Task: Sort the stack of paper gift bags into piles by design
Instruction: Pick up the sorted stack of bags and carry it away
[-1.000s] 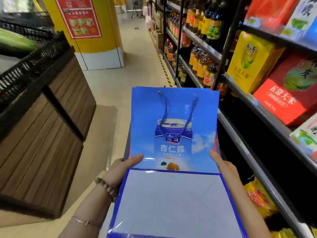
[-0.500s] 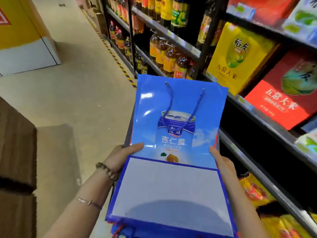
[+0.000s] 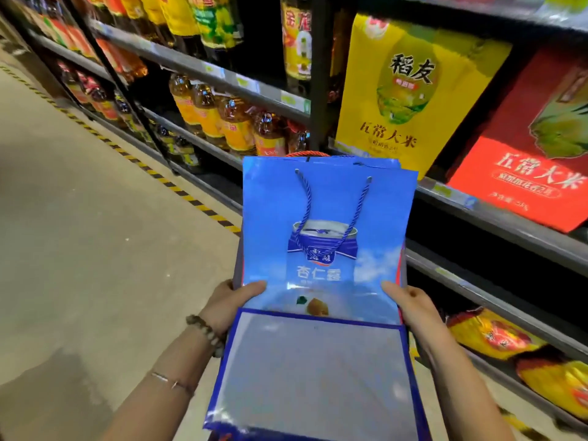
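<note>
One stack of gift bags (image 3: 381, 163) lies flat and roughly level in front of the person, well above the floor (image 3: 95, 233) and just beside the shelf rail (image 3: 496, 224). The top bag (image 3: 273, 198) is blue with a printed can. Its blue rope handle (image 3: 361, 202) lies loose on the face, and its grey base panel (image 3: 315, 374) is folded toward the person. A red handle (image 3: 307, 153) shows at the far edge, so the stack probably holds at least one other design.

The left hand (image 3: 229, 305) grips the left edge and the right hand (image 3: 413, 308) grips the right edge. Each thumb presses on the blue face. The other fingers pass under the stack and are hidden.

Over the last second the grip and the bag order do not change. Only the view changes: it swings from the open aisle to the shelving, and the wooden crate and yellow pillar leave the view. The oil bottles (image 3: 235, 122), yellow rice bag (image 3: 404, 100) and red rice box (image 3: 525, 173) now fill the background.

Judgement: sorting has not started. No bag is separated and no pile exists. The turn probably serves to find a surface for the piles.
</note>
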A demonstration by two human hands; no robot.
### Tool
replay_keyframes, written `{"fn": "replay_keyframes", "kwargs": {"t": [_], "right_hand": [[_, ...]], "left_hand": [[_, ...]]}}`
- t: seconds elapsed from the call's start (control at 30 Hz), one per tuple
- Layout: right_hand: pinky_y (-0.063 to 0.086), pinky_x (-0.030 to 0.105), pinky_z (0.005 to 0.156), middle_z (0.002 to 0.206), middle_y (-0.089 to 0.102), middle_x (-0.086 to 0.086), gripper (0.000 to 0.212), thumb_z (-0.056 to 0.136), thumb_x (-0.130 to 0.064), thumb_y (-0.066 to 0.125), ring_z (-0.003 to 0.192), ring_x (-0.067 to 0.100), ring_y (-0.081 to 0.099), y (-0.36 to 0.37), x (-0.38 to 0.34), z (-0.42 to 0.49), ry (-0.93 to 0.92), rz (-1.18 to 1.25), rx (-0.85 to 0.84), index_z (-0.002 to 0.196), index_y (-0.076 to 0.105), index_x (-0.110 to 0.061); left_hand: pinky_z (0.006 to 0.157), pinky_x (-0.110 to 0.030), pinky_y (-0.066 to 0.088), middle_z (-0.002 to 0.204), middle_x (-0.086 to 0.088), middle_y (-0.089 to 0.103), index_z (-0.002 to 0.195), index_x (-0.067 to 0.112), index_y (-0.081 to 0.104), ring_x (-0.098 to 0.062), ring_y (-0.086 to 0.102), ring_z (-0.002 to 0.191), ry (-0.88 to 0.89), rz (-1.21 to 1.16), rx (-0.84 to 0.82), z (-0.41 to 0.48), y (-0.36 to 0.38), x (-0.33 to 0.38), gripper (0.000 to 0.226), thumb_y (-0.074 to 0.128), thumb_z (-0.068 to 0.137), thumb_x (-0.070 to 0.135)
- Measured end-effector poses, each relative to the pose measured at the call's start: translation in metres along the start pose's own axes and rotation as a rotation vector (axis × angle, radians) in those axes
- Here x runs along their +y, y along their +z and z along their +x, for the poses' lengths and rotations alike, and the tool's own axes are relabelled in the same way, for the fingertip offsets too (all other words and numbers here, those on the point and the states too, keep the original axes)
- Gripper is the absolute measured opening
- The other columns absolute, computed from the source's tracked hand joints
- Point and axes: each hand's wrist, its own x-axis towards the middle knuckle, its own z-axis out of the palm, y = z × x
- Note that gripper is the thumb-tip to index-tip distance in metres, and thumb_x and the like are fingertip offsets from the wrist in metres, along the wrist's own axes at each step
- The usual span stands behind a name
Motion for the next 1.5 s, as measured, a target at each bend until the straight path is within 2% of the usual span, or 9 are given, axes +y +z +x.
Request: {"fn": "replay_keyframes", "kwargs": {"t": [0.13, 0.27, 0.43, 0.6, 0.77, 1.03, 1.2, 1.3, 1.5], "right_hand": [[0.054, 0.024, 0.053, 0.079, 0.074, 0.008, 0.052, 0.058, -0.028, 0.081, 0.066, 0.021, 0.071, 0.014, -0.018, 0.034, 0.067, 0.024, -0.081, 0.099, 0.065, 0.001], [0.054, 0.022, 0.052, 0.080, 0.074, 0.010, 0.022, 0.078, -0.003, 0.069, 0.064, 0.019, 0.070, 0.032, -0.015, 0.075, 0.091, 0.078, 0.016, 0.098, 0.067, 0.003], [0.058, 0.027, 0.064, 0.080, 0.074, 0.009, 0.008, 0.077, 0.000, 0.069, 0.068, 0.019, 0.070, 0.059, 0.025, 0.140, 0.137, 0.104, 0.180, 0.082, 0.071, -0.006], [0.057, 0.037, 0.070, 0.083, 0.074, 0.005, 0.020, 0.076, -0.013, 0.074, 0.072, 0.024, 0.072, 0.074, 0.099, 0.216, 0.217, 0.153, 0.238, 0.095, 0.066, -0.012], [0.058, 0.034, 0.064, 0.081, 0.074, 0.003, 0.026, 0.075, -0.026, 0.075, 0.068, 0.022, 0.072, 0.082, 0.178, 0.290, 0.270, 0.159, 0.295, 0.095, 0.061, -0.016], [0.055, 0.025, 0.050, 0.075, 0.072, 0.001, 0.015, 0.077, -0.018, 0.074, 0.062, 0.019, 0.070, 0.082, 0.309, 0.395, 0.277, 0.181, 0.398, 0.085, 0.062, -0.016], [0.058, 0.039, 0.065, 0.088, 0.073, 0.011, 0.038, 0.072, -0.023, 0.078, 0.072, 0.028, 0.072, 0.068, 0.370, 0.455, 0.270, 0.202, 0.391, 0.102, 0.062, -0.006], [0.056, 0.032, 0.052, 0.083, 0.073, 0.011, 0.045, 0.071, -0.025, 0.077, 0.066, 0.027, 0.071, 0.050, 0.386, 0.474, 0.226, 0.173, 0.408, 0.106, 0.055, -0.007], [0.055, 0.037, 0.059, 0.078, 0.073, 0.014, 0.065, 0.058, -0.033, 0.076, 0.064, 0.033, 0.070, 0.021, 0.403, 0.487, 0.159, 0.147, 0.451, 0.111, 0.053, -0.003]], "left_hand": [[0.065, -0.034, 0.053, 0.086, -0.015, 0.073, 0.098, -0.001, 0.066, -0.029, 0.069, 0.072, -0.051, 0.047, -0.076, 0.059, -0.007, 0.025, 0.078, 0.078, 0.037, 0.046], [0.060, -0.031, 0.054, 0.085, -0.018, 0.072, 0.089, 0.000, 0.068, -0.026, 0.069, 0.069, -0.072, 0.081, -0.164, 0.126, -0.012, 0.033, 0.083, 0.089, 0.027, 0.051], [0.057, -0.029, 0.054, 0.083, -0.021, 0.072, 0.081, 0.001, 0.069, -0.025, 0.069, 0.064, -0.105, 0.164, -0.197, 0.226, -0.011, 0.010, 0.074, 0.088, 0.026, 0.046], [0.075, -0.041, 0.054, 0.091, -0.018, 0.072, 0.097, 0.001, 0.066, -0.033, 0.070, 0.079, -0.146, 0.270, -0.224, 0.318, -0.003, -0.048, 0.065, 0.083, 0.048, 0.040], [0.057, -0.030, 0.053, 0.088, -0.018, 0.072, 0.103, -0.003, 0.062, -0.027, 0.071, 0.071, -0.223, 0.318, -0.214, 0.405, 0.011, -0.128, 0.033, 0.071, 0.078, 0.017], [0.049, -0.024, 0.052, 0.086, -0.021, 0.072, 0.099, -0.008, 0.063, -0.024, 0.070, 0.064, -0.227, 0.379, -0.321, 0.527, 0.038, -0.248, 0.050, 0.078, 0.063, 0.025], [0.057, -0.031, 0.056, 0.083, -0.015, 0.073, 0.089, 0.002, 0.066, -0.023, 0.071, 0.066, -0.163, 0.404, -0.377, 0.576, 0.060, -0.313, 0.037, 0.080, 0.067, 0.028], [0.051, -0.023, 0.055, 0.071, -0.002, 0.074, 0.082, 0.009, 0.063, -0.017, 0.070, 0.062, -0.096, 0.359, -0.373, 0.587, 0.071, -0.348, 0.005, 0.066, 0.085, 0.012], [0.056, -0.021, 0.055, 0.087, -0.005, 0.074, 0.097, 0.001, 0.065, -0.016, 0.071, 0.073, -0.012, 0.246, -0.440, 0.610, 0.101, -0.385, 0.016, 0.066, 0.082, 0.005]]}}
